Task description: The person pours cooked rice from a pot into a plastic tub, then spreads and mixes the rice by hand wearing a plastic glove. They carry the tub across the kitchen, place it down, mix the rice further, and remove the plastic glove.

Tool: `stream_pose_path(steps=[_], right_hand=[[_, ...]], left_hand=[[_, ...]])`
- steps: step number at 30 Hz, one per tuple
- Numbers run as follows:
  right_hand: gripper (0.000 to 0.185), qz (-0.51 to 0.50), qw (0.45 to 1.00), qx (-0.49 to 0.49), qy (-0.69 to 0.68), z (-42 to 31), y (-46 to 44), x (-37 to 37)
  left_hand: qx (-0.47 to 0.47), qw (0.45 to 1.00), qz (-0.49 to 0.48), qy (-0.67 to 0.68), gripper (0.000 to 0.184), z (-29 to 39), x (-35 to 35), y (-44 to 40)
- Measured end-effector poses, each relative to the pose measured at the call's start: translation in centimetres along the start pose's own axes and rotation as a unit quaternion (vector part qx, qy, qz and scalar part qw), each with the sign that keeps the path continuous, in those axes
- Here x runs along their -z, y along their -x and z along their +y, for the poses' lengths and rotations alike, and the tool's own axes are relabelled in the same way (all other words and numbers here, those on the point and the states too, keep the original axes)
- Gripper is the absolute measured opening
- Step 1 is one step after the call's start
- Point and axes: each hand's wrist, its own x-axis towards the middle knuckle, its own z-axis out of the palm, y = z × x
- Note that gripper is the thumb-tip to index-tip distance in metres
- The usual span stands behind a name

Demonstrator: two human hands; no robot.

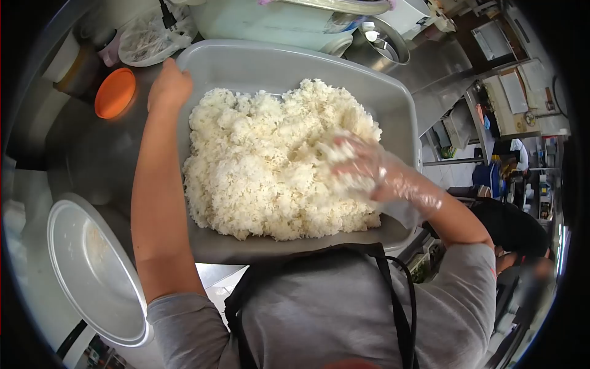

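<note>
A big grey plastic tub [295, 50] holds a wide, clumpy mound of cooked white rice [258, 166]. My left hand [169, 86] is closed over the tub's rim at its far left corner. My right hand [359, 166], in a clear plastic glove, is at the right part of the mound with its fingers curled around some rice. Motion blurs these fingers, and rice grains cover part of them.
An orange bowl [115, 93] and a bag-covered bowl [153, 43] stand left of the tub. Nearer me on the left is a large pale basin [92, 264]. A metal pot [384, 46] stands behind. Another person [513, 230] is at the right.
</note>
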Motion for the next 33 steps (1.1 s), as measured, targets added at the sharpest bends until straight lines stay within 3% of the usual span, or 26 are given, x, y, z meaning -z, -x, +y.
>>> stream_pose_path(steps=[1, 4, 6, 7, 9, 11, 13, 15, 16, 18, 21, 24, 25, 29, 32, 33], right_hand=[[0.056, 0.011, 1.000, 0.008, -0.012, -0.1, 1.4, -0.5], [0.052, -0.187, 0.955, -0.156, 0.170, -1.1, 3.1, -1.5], [0.057, -0.120, 0.967, -0.221, 0.046, 1.4, 2.8, -4.7], [0.064, -0.098, 0.954, -0.273, -0.079, 1.9, 1.4, -4.9], [0.071, -0.057, 0.929, -0.334, -0.149, 2.3, -1.2, -4.3], [0.070, -0.026, 0.930, -0.365, -0.040, 1.5, -3.9, -2.9], [0.064, -0.054, 0.952, -0.270, 0.132, 1.7, -5.9, -2.6], [0.062, 0.019, 0.972, -0.208, 0.104, 4.5, -7.9, -3.3], [0.062, 0.101, 0.976, -0.191, -0.014, 7.8, -9.3, -5.4], [0.062, 0.142, 0.968, -0.191, -0.080, 8.2, -10.5, -5.4], [0.053, 0.003, 0.964, -0.260, 0.062, 1.5, -11.2, 0.2], [0.047, 0.188, 0.973, -0.112, 0.074, 0.9, -8.0, 1.8], [0.053, 0.108, 0.979, -0.168, 0.034, -0.5, -7.5, 3.8], [0.060, 0.115, 0.957, -0.265, -0.011, 6.4, -5.7, 0.1], [0.058, 0.086, 0.942, -0.325, -0.003, 4.9, -7.3, -0.8], [0.056, 0.070, 0.931, -0.340, -0.111, 4.4, -7.2, -1.0]], left_hand=[[0.001, 1.000, -0.007, -0.008, 0.041, 0.2, 0.0, 0.0], [-0.006, 0.999, -0.021, -0.026, 0.040, 0.6, 0.1, -0.1], [-0.025, 0.999, -0.023, -0.025, 0.040, 0.8, 0.0, 0.1], [-0.022, 0.999, -0.025, -0.027, 0.041, 1.1, 0.1, 0.2], [-0.015, 0.999, -0.024, -0.031, 0.041, 1.6, 0.6, 0.4], [-0.012, 0.999, -0.028, -0.024, 0.041, 1.1, 0.6, 0.3], [-0.010, 0.999, -0.025, -0.024, 0.041, 0.8, 0.7, 0.5], [-0.012, 1.000, -0.012, -0.026, 0.042, 0.8, 0.7, 0.7], [-0.012, 1.000, -0.012, -0.025, 0.042, 0.6, 0.7, 0.6], [-0.011, 1.000, -0.014, -0.024, 0.042, 0.3, 0.4, 0.3], [-0.001, 1.000, -0.009, -0.006, 0.042, 0.5, 0.5, 0.5], [0.003, 1.000, -0.011, 0.002, 0.042, 0.5, 0.5, 0.6], [0.005, 1.000, -0.010, -0.001, 0.041, 0.7, 0.6, 0.7], [0.009, 1.000, -0.020, -0.011, 0.040, 0.7, 0.6, 0.7], [0.005, 1.000, -0.011, -0.016, 0.038, 0.6, 0.5, 0.4], [0.003, 1.000, -0.009, -0.019, 0.037, 0.5, 0.4, 0.5]])
